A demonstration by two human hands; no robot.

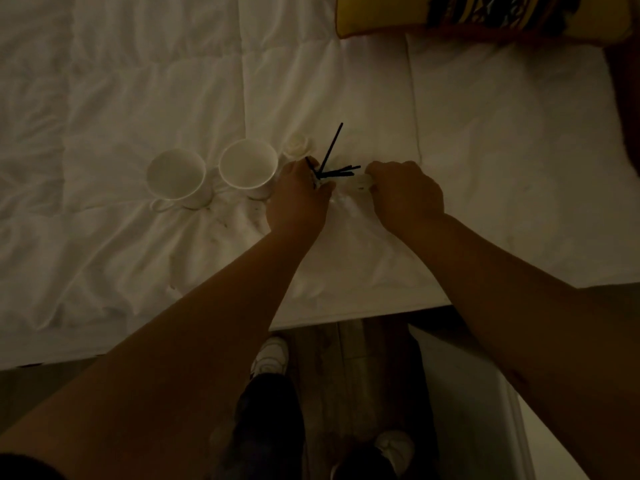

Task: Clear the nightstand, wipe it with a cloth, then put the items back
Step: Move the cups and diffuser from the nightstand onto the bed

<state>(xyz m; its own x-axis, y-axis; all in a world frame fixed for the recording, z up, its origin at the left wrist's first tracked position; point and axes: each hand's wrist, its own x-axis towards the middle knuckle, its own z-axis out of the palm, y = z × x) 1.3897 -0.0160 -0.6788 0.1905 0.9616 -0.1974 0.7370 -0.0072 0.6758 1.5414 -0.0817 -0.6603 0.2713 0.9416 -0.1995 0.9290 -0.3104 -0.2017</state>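
Gripping a bundle of thin black sticks (334, 169) over the white quilted bed (138, 81): left hand (298, 199) fingers curled round the bundle base, right hand (405, 192) fingers pinching a pale clear wrapper (356, 181) beside it. Two white ceramic mugs (176, 176) stand just left of the sticks, a small white rose-shaped object (296, 147) behind them.

2 white mugs (176, 178) upright on bed, black sticks (337, 172) splayed

No readable text, labels, brands or numbers. Two white cups (176, 178) left of the hands: plain. Patterned cushion (485, 15) far beyond the right hand: woven pattern only, no lettering legible.
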